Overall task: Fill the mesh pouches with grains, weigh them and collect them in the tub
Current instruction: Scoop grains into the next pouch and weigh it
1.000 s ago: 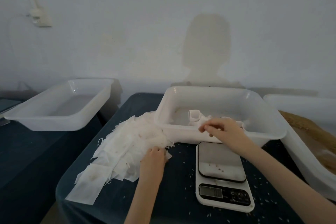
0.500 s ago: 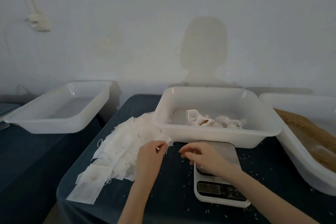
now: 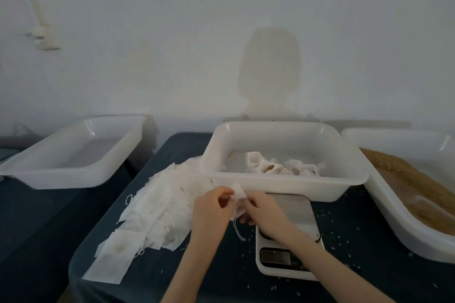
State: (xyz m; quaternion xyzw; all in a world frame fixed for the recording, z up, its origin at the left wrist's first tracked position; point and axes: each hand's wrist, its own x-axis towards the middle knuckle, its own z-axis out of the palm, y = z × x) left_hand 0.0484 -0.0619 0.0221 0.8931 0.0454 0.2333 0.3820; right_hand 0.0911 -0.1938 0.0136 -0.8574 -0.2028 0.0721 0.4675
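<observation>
Left hand (image 3: pixel 211 206): fingers curled, pinching the pouch's left edge.
Right hand (image 3: pixel 263 209): fingers curled on the pouch's right edge.
Mesh pouch (image 3: pixel 238 200): between both hands, string dangling.
Empty pouches (image 3: pixel 160 206): heap at 9 o'clock of hands.
Tub (image 3: pixel 285 182): 12 o'clock, holding filled pouches (image 3: pixel 278 167).
Scale (image 3: pixel 290 238): 4 o'clock.
Grain tray (image 3: pixel 403 216): 3 o'clock.

Glossy plastic tub (image 3: pixel 283 181), thin mesh pouch (image 3: pixel 238 200), brushed-metal scale (image 3: pixel 294 211)

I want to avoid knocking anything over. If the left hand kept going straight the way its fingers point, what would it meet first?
Beyond the pouch it pinches, the left hand points up and right, toward the near wall of the middle tub. That wall would likely come first, though depth is unclear from this single view.
</observation>
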